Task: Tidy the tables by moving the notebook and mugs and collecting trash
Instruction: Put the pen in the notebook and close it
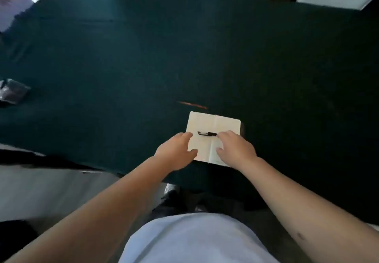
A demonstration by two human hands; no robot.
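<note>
Two hands, fingers relaxed and spread, grasping nothing: the left hand (176, 147) rests on one open notebook's (213, 127) left page, the right hand (235, 147) on its right page. One black pen (207, 133) lies between them, near the table's (184, 57) front edge

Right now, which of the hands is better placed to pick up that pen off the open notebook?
The right hand. Its fingertips sit right beside the black end of the pen, while the left hand rests on the left page of the notebook, slightly farther from the pen.
</note>
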